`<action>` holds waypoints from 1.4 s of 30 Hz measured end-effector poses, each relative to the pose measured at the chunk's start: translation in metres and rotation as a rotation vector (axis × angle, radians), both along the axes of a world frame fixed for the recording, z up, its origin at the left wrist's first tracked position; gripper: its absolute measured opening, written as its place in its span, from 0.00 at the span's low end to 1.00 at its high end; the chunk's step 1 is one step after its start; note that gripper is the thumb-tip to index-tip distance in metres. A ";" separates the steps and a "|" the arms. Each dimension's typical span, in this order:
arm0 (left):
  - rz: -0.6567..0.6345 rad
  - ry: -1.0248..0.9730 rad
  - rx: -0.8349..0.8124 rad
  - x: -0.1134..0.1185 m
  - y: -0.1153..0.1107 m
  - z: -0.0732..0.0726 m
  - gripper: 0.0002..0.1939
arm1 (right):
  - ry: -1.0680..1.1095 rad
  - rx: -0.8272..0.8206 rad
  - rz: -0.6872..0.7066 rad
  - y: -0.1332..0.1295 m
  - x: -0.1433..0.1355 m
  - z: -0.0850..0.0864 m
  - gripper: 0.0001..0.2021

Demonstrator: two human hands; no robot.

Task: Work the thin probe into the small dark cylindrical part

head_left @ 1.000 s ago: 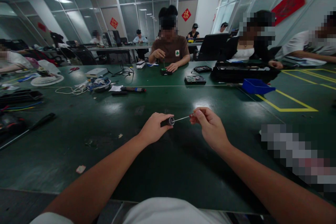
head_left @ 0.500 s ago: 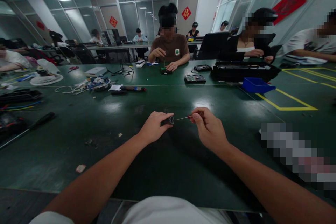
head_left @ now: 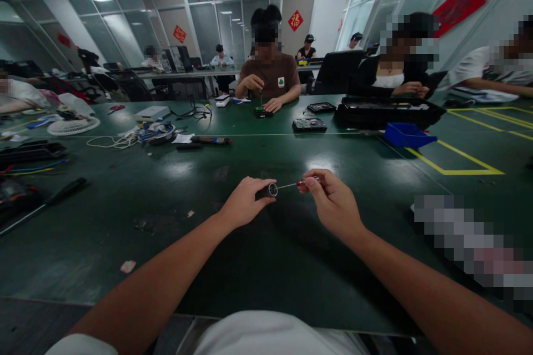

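Observation:
Just above the green table, my left hand (head_left: 245,201) is closed around a short dark cylinder (head_left: 272,190), whose round open-looking end faces right. What the cylinder is I cannot tell; its far part is hidden by my fingers. My right hand (head_left: 335,199) pinches the reddish handle of a screwdriver (head_left: 300,182). Its thin metal shaft points left, with the tip at the cylinder's round end. Whether the tip sits in a screw is too small to make out.
Across the green table (head_left: 233,277) a person (head_left: 270,77) works on a small green board. Beyond my hands lie a circuit-board device (head_left: 309,125), a blue bin (head_left: 410,135) and a long black casing (head_left: 389,112). A long screwdriver (head_left: 45,205) lies at left, a blurred-out object (head_left: 470,244) at right.
My right-hand fingers have shifted slightly on the screwdriver handle, showing more of it. The cylinder in my left hand has turned a little, its round end facing me more.

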State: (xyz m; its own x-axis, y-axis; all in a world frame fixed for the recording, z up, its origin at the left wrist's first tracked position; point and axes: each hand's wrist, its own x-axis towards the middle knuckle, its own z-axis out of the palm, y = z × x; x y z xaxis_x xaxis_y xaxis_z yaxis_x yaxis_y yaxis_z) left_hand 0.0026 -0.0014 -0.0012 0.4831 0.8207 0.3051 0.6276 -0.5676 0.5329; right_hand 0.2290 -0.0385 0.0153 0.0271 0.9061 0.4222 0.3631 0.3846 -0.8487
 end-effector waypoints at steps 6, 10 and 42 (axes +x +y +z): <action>0.011 0.013 0.003 0.000 0.000 -0.001 0.22 | -0.177 -0.008 -0.078 -0.002 0.003 0.008 0.12; -0.014 0.008 0.022 -0.001 0.002 -0.002 0.22 | -0.154 -0.011 0.052 -0.002 0.003 0.005 0.08; 0.010 0.007 0.030 -0.001 0.002 0.005 0.21 | 0.663 -0.467 0.126 0.020 0.004 -0.011 0.15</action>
State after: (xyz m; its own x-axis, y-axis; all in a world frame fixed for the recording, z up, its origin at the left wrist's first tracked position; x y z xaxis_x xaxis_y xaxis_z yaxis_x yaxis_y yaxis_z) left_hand 0.0014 0.0001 0.0036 0.4770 0.8162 0.3260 0.6372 -0.5766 0.5114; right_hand 0.2333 -0.0180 0.0040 0.0252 0.9974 -0.0669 -0.2922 -0.0566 -0.9547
